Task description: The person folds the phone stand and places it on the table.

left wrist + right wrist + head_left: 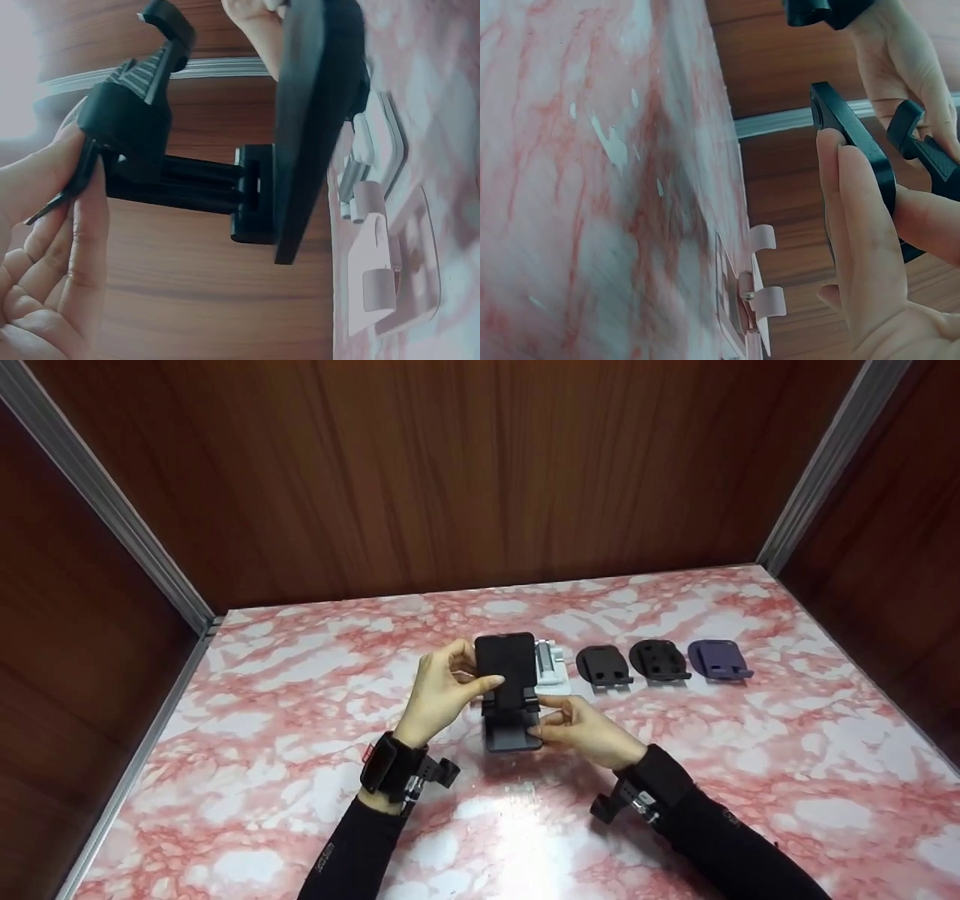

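Note:
A black folding phone stand (506, 660) is held up between both hands over the middle of the table. My left hand (441, 694) pinches the edge of its upper plate, thumb on the front face. At the base (514, 739), the right hand (589, 729) grips the right edge between thumb and fingers. The left wrist view shows the stand unfolded, a hinged arm (199, 182) joining the hooked plate (127, 120) to the thick base (315, 127). In the right wrist view, fingers (866, 217) lie along the base's flat underside.
Right of the held stand, more phone stands lie in a row: a white one (551, 667), a dark grey one (604, 666), a black one (660, 658) and a purple one (718, 658). The marbled red-and-white table (300, 780) is enclosed by wood-grain panels (450, 480) with metal edge strips.

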`<state>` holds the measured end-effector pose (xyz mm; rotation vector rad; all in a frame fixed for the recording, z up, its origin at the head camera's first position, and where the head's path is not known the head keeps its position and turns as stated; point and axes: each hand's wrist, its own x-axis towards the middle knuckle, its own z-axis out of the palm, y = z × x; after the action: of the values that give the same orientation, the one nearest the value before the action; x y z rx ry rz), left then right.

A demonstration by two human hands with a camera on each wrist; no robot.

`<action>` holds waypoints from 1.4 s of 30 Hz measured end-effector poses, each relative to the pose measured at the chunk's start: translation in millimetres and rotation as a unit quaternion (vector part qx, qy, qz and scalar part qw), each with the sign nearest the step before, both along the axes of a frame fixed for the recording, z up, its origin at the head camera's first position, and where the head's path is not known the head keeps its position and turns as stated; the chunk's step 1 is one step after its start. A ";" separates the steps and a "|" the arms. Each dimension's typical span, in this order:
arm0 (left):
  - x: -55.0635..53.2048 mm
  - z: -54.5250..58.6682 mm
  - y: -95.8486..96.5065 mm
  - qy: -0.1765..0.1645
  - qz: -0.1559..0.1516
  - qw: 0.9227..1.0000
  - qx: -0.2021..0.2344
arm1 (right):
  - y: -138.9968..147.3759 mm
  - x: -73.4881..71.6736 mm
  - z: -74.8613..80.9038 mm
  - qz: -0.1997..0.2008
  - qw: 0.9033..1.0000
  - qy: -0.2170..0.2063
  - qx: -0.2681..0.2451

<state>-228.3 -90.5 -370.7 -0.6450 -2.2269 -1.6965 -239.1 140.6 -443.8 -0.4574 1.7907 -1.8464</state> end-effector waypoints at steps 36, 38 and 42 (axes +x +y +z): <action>-22.5 -37.2 5.9 0.330 0.154 0.922 -0.136 | 5.2 0.5 13.2 0.027 0.999 -0.005 -0.024; -23.0 -38.6 6.8 0.349 0.151 0.914 -0.141 | 6.2 -0.3 14.4 0.030 0.999 -0.015 -0.043; -25.5 -41.0 8.0 0.397 0.155 0.890 -0.162 | 7.7 -2.0 17.1 0.037 0.995 -0.031 -0.082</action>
<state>-253.8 -82.4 -411.7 -0.8134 -1.8541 -0.7002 -241.1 148.2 -426.7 -0.5158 1.5674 -1.9422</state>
